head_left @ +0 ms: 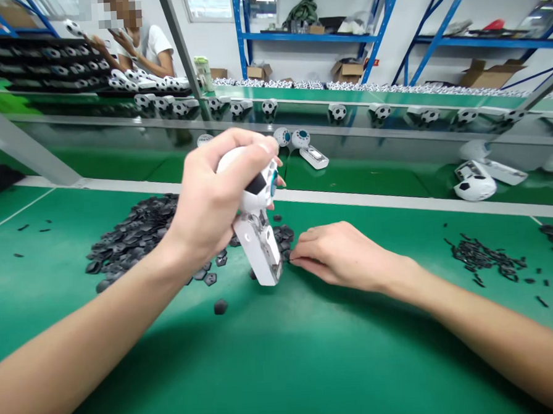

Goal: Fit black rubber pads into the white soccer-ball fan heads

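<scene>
My left hand (215,195) is wrapped round the ball-shaped head of a white football-patterned toy (259,232), held upright with its flat white handle pointing down just above the green table (284,355). My right hand (337,253) lies low on the table beside the handle's lower end, fingertips pinched together at a small black piece in the heap of black patches (134,233). What the fingertips hold is too small to make out.
More black bits (483,258) are scattered at the right. White football toys (474,184) lie on the conveyor behind, with others lined along the far belt. A person in a white shirt (150,47) sits at the far left by black trays. Blue shelving stands at the back.
</scene>
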{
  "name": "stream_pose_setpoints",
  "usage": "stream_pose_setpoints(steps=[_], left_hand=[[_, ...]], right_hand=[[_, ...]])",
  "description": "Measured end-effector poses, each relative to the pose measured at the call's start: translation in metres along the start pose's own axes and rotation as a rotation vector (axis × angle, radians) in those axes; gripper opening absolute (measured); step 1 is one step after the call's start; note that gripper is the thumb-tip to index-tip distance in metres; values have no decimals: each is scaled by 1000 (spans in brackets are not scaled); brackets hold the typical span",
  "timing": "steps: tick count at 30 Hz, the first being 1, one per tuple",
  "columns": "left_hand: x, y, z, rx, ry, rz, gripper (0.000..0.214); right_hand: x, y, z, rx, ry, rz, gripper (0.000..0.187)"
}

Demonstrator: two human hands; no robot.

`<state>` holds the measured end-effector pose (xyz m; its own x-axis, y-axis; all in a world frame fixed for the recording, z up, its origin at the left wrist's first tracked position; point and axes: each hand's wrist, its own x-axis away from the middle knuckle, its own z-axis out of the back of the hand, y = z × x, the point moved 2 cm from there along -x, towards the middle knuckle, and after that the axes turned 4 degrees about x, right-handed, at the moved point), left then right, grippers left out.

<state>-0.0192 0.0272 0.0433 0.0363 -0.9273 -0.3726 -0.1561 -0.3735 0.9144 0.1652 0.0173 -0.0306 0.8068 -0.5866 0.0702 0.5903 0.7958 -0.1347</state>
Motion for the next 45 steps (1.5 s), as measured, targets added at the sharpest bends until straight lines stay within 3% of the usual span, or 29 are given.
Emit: stream_pose_setpoints(steps=[6,12,18,25,30,38,45], left_hand=[[10,-21,-7,-113,-92,164,27],[12,-28,-4,-288,-162,167,30],[11,-22,-4,-366,-191,148,28],[6,-20,-3,-450,-263,197,32],[5,-18,-2,-495,-217,163,32],[8,-18,-2,-451,-145,149,29],[11,-26,-5,-314,-129,246,32]], right_hand=[[3,-4,5,-13,-109,-18,18],[-2,-6,6,16,-99,-55,20],[5,0,14,-26,83,-121,18],[14,6,18,-353,473,-53,10],[15,2,25,-485,651,-25,11],[16,-9,31,-461,835,35,11],[16,-13,26,-519,841,42,12]])
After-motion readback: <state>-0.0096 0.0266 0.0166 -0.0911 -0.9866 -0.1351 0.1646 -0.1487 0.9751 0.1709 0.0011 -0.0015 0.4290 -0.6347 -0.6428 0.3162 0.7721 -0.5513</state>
